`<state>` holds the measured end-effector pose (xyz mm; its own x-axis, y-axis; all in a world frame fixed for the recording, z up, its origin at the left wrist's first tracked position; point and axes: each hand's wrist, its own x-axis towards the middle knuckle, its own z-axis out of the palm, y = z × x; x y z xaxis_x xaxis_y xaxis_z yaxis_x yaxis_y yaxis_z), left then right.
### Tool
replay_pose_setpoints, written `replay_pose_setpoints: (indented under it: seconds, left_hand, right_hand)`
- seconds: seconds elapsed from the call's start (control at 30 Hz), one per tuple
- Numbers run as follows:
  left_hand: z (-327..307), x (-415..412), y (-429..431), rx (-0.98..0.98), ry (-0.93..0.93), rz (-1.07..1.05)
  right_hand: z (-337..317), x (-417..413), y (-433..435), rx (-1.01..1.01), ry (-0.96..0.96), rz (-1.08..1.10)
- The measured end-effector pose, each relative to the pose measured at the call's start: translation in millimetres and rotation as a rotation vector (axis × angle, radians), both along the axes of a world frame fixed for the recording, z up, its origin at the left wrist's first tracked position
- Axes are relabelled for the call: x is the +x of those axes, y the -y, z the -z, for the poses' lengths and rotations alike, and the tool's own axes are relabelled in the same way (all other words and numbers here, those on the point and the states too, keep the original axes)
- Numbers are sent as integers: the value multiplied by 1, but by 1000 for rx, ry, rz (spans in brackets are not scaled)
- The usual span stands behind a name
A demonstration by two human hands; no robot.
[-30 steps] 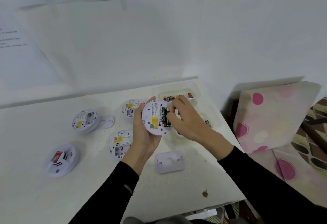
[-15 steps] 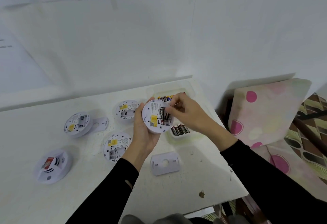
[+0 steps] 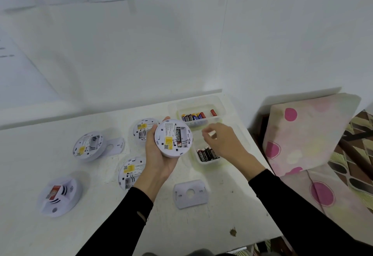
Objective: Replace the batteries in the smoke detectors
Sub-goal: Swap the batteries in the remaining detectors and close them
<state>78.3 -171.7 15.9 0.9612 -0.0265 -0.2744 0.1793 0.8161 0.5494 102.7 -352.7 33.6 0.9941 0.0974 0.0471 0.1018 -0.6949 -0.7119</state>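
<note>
At the centre of the frame the round white plastic smoke detector (image 3: 173, 137) sits back-up in the left hand (image 3: 159, 160), which cups it from below with thumb along its left rim. One black battery (image 3: 178, 137) lies in its open bay; the slot beside it looks empty. Just right, the right hand (image 3: 221, 141) hovers above the clear tub of black batteries (image 3: 207, 155), fingertips drawn together; whether they pinch anything is too blurred to tell. Beyond, a second clear tub of mixed coloured batteries (image 3: 194, 116) sits against the wall. Likely slips: taking a cell from the wrong tub, or seating the next cell reversed, since the polarity marks are small.
</note>
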Motion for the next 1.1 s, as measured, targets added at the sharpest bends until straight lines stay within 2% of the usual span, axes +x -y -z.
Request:
replay_pose_setpoints:
  seconds: [0.07, 0.1, 0.17, 0.27, 0.37, 0.57, 0.63, 0.7, 0.77, 0.9, 1.1]
  left_hand:
    - [-4, 1, 2, 4, -5, 3]
    - [-6, 1, 3, 4, -5, 10]
    - [-8, 1, 4, -1, -5, 34]
    - [-10, 0, 5, 13, 0, 60]
    - [-12, -1, 7, 39, 1, 80]
    - [-11, -3, 7, 46, 15, 94]
    - [-12, -5, 7, 47, 29, 131]
    - [-15, -9, 10, 76, 17, 212]
    - [-16, -11, 14, 80, 8, 252]
    - [-21, -3, 14, 108, 47, 215]
    - [-25, 6, 12, 95, 46, 198]
  right_hand:
    - [-14, -9, -11, 190, 134, -101]
    - [-20, -13, -15, 215, 181, -191]
    - [-23, -19, -22, 156, 217, -353]
    - [-23, -22, -26, 53, 213, -463]
    - [-25, -21, -26, -26, 207, -491]
    - [-22, -19, -28, -164, 366, -530]
    - [-22, -17, -28, -132, 419, -503]
    - [-26, -13, -24, -7, 384, -417]
    - [-29, -11, -21, 36, 349, -413]
    - [-28, -14, -20, -50, 369, -522]
    - [-34, -10, -24, -102, 395, -535]
